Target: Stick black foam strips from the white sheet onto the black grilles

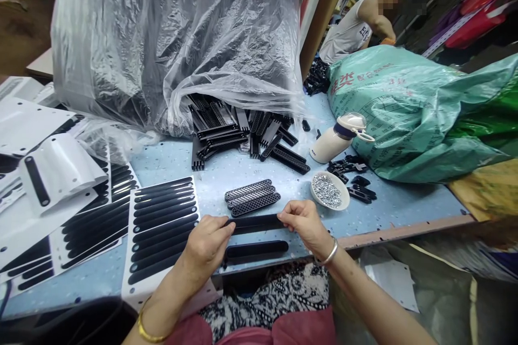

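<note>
Between my two hands a long black sticker strip [257, 223] is stretched level, just above the tabletop. My left hand [209, 240] pinches its left end, and my right hand [302, 222] pinches the right end. Closer to the table's front edge lies a black plastic bar [257, 249] with rounded ends. Behind the strip, several black perforated bars [253, 198] rest side by side. A white backing sheet [128, 264] with rows of black stickers [162, 245] lies beside my left hand.
A white bowl [347, 200] of small metal pieces sits right of centre, near a white bottle [332, 137]. Black bars [226, 137] spill from a large clear plastic bag [178, 38]. A green sack [408, 113] fills the right. Another person [348, 29] sits behind it. More sticker sheets [93, 232] lie left.
</note>
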Tool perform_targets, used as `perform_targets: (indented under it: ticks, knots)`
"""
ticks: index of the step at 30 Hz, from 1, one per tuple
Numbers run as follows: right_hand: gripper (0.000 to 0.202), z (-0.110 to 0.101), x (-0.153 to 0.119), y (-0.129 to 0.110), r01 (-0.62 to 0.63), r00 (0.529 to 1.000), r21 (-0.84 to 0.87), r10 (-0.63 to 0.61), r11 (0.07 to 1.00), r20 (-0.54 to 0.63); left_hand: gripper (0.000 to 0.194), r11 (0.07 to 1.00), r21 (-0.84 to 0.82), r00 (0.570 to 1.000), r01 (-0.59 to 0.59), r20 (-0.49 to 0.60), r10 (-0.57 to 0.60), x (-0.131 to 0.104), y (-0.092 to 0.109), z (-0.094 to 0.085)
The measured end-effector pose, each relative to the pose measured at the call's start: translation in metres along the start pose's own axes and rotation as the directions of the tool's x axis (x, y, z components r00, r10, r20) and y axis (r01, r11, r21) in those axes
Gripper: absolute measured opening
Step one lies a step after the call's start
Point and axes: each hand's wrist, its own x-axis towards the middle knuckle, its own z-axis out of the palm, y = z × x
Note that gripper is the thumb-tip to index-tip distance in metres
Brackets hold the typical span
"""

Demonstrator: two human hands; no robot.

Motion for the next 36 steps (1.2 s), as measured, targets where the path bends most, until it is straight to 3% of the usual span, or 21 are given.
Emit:
perform_targets:
  ticks: [15, 26, 36]
  knots:
    - [0.022, -0.002, 0.0014, -0.0025, 0.053, 0.999, -0.016, -0.053, 0.998, 0.007, 0.02, 1.0, -0.01, 1.0, -0.003, 0.002, 0.003, 0.0002, 0.0006, -0.0005]
    - [0.024, -0.0021, 0.0011, -0.0014, 0.097, 0.995, -0.139, -0.096, 0.985, 0.011, 0.02, 1.0, -0.016, 1.0, 0.022, 0.005, -0.022, -0.0013, 0.0003, 0.0003]
    - [0.025, 0.0017, -0.0002, 0.0008, 0.202, 0.977, -0.265, -0.214, 0.943, -0.017, 0.023, 0.999, -0.035, 1.0, 0.025, 0.01, -0.024, -0.0016, -0.0002, 0.0002]
